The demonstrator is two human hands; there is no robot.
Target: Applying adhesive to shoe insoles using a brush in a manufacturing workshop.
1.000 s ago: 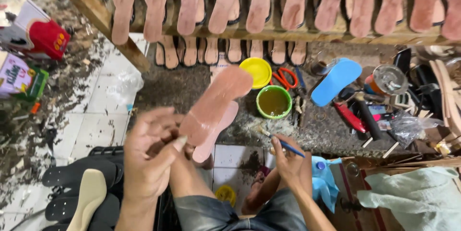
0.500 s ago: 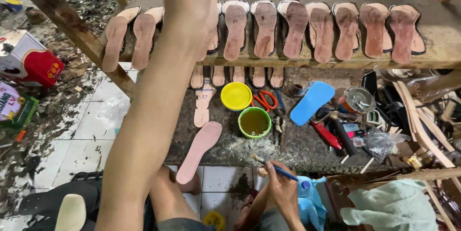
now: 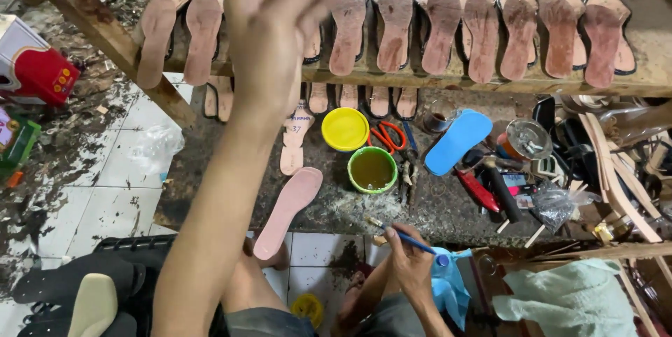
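The left hand [image 3: 276, 25] is raised to about 11 o'clock of the view, fingers stretched and loosely spread in front of the shelf [image 3: 651, 50], gripping nothing; its fingertips blur near the top edge, and whether they touch the soles behind cannot be told. The right hand [image 3: 408, 261] sits low at about 5 o'clock, closed around a thin blue-handled brush [image 3: 402, 233] whose tip points toward 10 o'clock, just short of the bench edge. A pink sole [image 3: 288, 212] lies at about 9 o'clock of that hand, tilted, its toe up on the bench [image 3: 448, 211] and its heel hanging off the near edge above the knee. At 12 o'clock of the brush stands a green pot [image 3: 372, 169] of brownish glue, with a yellow lid [image 3: 345, 129] touching it at its 11 o'clock. Orange scissors [image 3: 390, 137] lie just beside the lid at 3 o'clock, and a blue sole [image 3: 458, 141] lies farther out the same way. A row of brown-smeared soles [image 3: 483, 29] leans along the shelf at the top. At 3 o'clock of the bench lies a heap of tools [image 3: 490, 186].
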